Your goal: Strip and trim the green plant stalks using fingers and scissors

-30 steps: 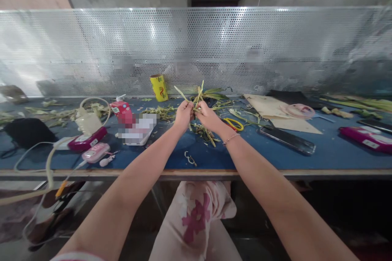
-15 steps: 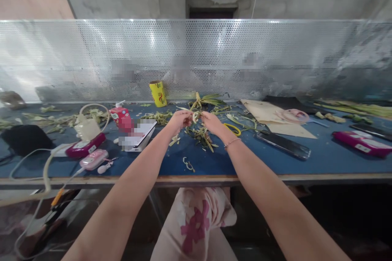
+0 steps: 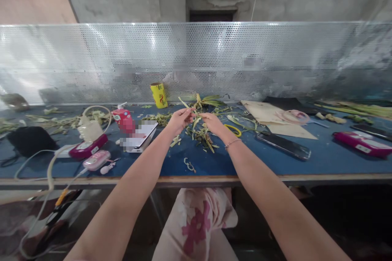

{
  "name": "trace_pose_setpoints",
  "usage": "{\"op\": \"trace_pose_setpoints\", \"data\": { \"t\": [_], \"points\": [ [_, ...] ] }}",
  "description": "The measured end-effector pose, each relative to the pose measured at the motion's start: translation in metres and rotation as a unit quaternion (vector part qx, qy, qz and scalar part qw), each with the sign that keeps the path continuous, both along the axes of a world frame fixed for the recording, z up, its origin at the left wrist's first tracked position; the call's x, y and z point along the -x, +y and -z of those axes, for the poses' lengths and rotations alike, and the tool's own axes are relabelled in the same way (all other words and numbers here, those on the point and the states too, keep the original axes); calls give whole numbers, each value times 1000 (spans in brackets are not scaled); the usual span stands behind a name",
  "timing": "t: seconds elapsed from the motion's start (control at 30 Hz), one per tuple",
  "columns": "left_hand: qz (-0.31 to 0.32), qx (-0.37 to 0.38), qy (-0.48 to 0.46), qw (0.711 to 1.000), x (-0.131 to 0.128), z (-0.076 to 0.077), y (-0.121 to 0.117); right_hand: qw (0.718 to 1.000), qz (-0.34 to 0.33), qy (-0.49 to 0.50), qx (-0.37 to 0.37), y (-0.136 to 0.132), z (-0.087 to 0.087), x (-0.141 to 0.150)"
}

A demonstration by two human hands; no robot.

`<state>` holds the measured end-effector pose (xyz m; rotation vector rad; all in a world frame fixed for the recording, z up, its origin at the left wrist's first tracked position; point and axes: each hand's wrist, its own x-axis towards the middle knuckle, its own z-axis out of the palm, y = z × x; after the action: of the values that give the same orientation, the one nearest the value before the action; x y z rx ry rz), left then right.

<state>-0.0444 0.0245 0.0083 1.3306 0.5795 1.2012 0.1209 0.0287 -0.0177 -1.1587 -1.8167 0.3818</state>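
Observation:
Over the middle of the blue table, my left hand [image 3: 180,120] is closed, its fingers pinched on a thin pale-green plant stem [image 3: 183,102]. The stem's tip sticks up and to the left past the fingertips. My right hand [image 3: 212,122] is closed too, thumb and fingers pressed together at the other end of the stem, close to the left fingertips. A pile of green and yellowish plant scraps [image 3: 204,138] lies on the table just below the hands. Behind them sits a bundle of leafy stalks [image 3: 208,101]. A curled pale peeling [image 3: 189,165] rests nearer the front edge.
Yellow-handled scissors [image 3: 233,130] and a dark phone [image 3: 284,145] lie to the right, by beige cardboard [image 3: 269,116]. To the left are a red bottle [image 3: 123,120], a phone [image 3: 141,136] and a corded pink device [image 3: 96,160]. A perforated metal screen [image 3: 196,61] closes the back.
The stem between my hands now points up and to the left, where before a pale curled piece showed between the fingers. Both hands stay in nearly the same place.

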Motion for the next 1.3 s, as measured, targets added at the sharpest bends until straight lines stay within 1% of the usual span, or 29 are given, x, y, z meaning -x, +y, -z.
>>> {"op": "trace_pose_setpoints", "data": {
  "t": [0.13,0.23,0.3,0.37,0.43,0.57,0.7,0.8,0.97,1.13,1.3],
  "points": [
    [56,23,29,998,2,1,-1,999,-25,34,12,-4,-3,0],
    [78,46,75,993,3,2,0,998,-32,54,11,-6,-5,-1],
    [71,60,96,991,4,3,0,998,-33,50,17,-5,-5,-1],
    [48,74,105,991,4,3,1,999,-28,31,12,-4,-4,-1],
    [32,88,101,990,4,2,0,1000,-18,6,-12,-5,-4,0],
    [39,111,83,990,3,1,-1,997,-2,-44,-67,-10,-5,1],
    [46,120,76,989,2,2,1,990,-31,-81,-116,-15,-6,1],
    [35,129,60,989,2,3,4,982,-56,-98,-152,-14,-3,2],
    [45,149,64,986,2,2,3,970,-55,-104,-213,-6,5,4],
    [35,130,61,989,1,1,0,965,-49,-119,-228,-2,9,5],
    [39,100,53,993,-2,4,0,969,-41,-132,-204,-4,9,5]
  ]
}}
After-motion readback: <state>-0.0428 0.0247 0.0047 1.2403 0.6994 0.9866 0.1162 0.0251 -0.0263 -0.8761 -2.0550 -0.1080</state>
